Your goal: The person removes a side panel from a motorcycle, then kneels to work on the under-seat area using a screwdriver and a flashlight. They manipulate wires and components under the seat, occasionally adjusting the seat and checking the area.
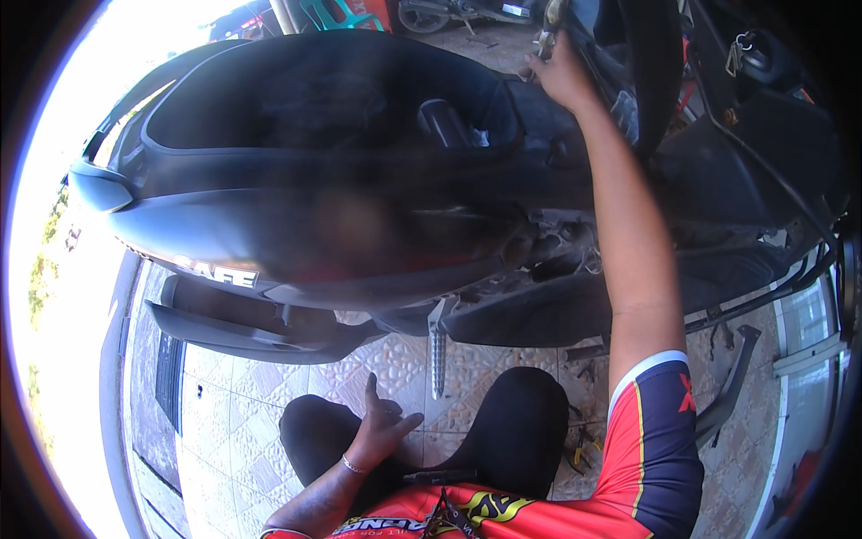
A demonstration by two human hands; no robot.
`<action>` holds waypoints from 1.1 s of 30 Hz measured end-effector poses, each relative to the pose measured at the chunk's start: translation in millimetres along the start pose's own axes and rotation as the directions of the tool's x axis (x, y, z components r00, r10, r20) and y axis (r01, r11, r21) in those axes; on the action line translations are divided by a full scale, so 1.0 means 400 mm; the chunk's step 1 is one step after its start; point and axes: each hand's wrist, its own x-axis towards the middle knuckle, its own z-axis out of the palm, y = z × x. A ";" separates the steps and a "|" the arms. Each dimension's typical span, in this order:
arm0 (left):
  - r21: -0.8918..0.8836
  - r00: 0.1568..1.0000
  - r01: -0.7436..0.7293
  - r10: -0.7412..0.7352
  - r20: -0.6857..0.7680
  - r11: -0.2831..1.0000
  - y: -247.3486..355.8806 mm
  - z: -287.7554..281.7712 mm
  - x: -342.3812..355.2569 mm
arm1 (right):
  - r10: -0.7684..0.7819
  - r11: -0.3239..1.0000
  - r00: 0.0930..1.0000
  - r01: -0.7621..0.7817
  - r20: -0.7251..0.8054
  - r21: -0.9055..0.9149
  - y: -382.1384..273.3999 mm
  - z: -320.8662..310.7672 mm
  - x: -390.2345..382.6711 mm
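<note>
A dark motor scooter (pixel 359 229) stands crosswise in front of me, its storage well (pixel 296 112) uncovered. My right arm stretches across it to the far side. There my right hand (pixel 564 79) is closed by the edge of the bodywork, beside a small metallic part (pixel 546 38); what its fingers grip, if anything, I cannot make out. Low over my lap, my left hand (pixel 382 429) holds nothing, its index finger stretched out and thumb apart. Between my knees and the scooter, a metal footpeg (pixel 437 364) sticks out. Mechanical parts (pixel 561 241) show in a gap in the side.
Tools with yellow handles (pixel 585 449) lie on the tiled floor (pixel 238 395) beside my right knee. A dark curved piece (pixel 729 386) is at the right. Keys (pixel 738 54) hang at the upper right. Behind are a teal plastic chair (pixel 337 16) and another motorcycle (pixel 426 13).
</note>
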 end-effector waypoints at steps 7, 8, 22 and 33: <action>-0.014 1.000 -0.005 0.005 -0.002 1.000 -0.003 0.003 0.001 | 0.018 0.999 1.000 -0.018 -0.010 -0.046 -0.019 -0.001 -0.004; -0.007 1.000 -0.008 0.008 -0.005 1.000 -0.003 0.003 0.001 | 0.007 0.999 1.000 -0.007 -0.015 -0.038 -0.019 -0.001 -0.004; -0.007 0.999 0.040 -0.041 -0.022 0.999 -0.006 0.001 -0.002 | 0.021 0.979 0.997 -0.037 -0.078 -0.202 -0.007 -0.001 0.001; 0.052 1.000 -0.008 0.010 -0.027 0.999 -0.009 -0.002 0.000 | 0.051 0.974 0.954 -0.114 -0.297 -0.198 -0.045 0.006 0.020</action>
